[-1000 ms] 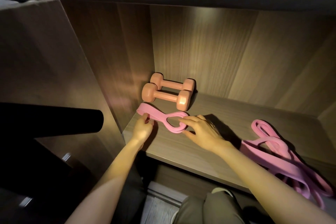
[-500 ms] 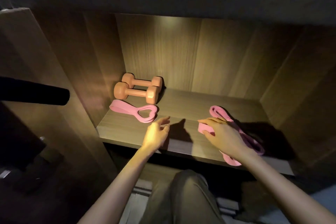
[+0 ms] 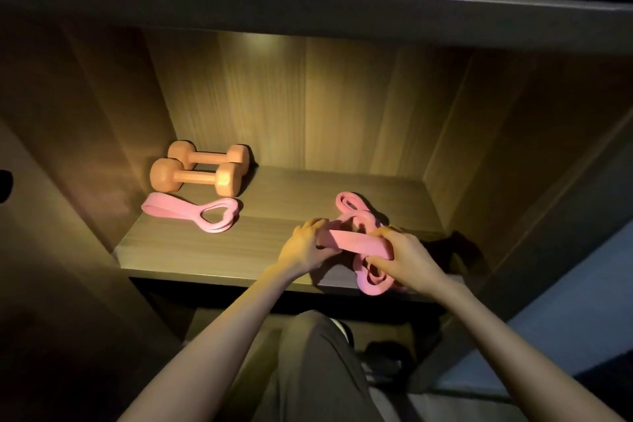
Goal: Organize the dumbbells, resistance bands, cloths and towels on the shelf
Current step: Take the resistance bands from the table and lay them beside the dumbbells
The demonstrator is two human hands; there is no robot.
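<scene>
I had my left hand (image 3: 305,247) and right hand (image 3: 402,259) each gripping the tangled pink band (image 3: 356,242) at the shelf's (image 3: 205,250) front right. The folded band (image 3: 178,211) and dumbbells (image 3: 198,175) lay back-left, well apart from it.

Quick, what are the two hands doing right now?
Left hand: holding the tangled pink band.
Right hand: holding the same band.

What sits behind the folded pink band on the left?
Behind the folded pink band, a front dumbbell and a rear dumbbell, both orange, lie side by side. The front one covers the rear one's lower edge and the shelf between them.
</scene>
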